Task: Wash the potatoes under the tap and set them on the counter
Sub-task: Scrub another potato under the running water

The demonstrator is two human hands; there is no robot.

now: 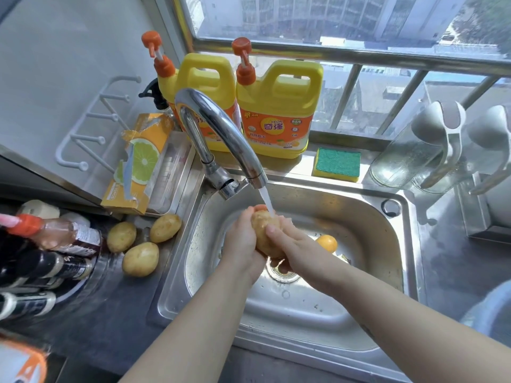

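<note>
Over on the left, three potatoes (141, 243) lie on the dark counter (110, 313) just beside the sink rim, between it and a cluster of bottles (49, 252); whether they are already rinsed I cannot tell. Behind them a torn lemon-print box (138, 164) leans in a steel tray (177, 172); what else the tray holds I cannot make out.

Moving across, the tap (221, 139) runs a thin stream onto a potato (266, 233) held over the steel sink (359, 205). The left hand (242, 244) cups it from the left, fingers curled around it; the right hand (290, 241) presses against its other side, fingers laid across the skin. This looks like the washing step, mid-scrub. Next it probably needs turning so the underside meets the water, then carrying left to join the others.

In the basin, a small orange fruit (327, 243) sits near the drain (283, 272). On the far right, clear glass jugs (409, 156) stand on the ledge and appear empty.
</note>
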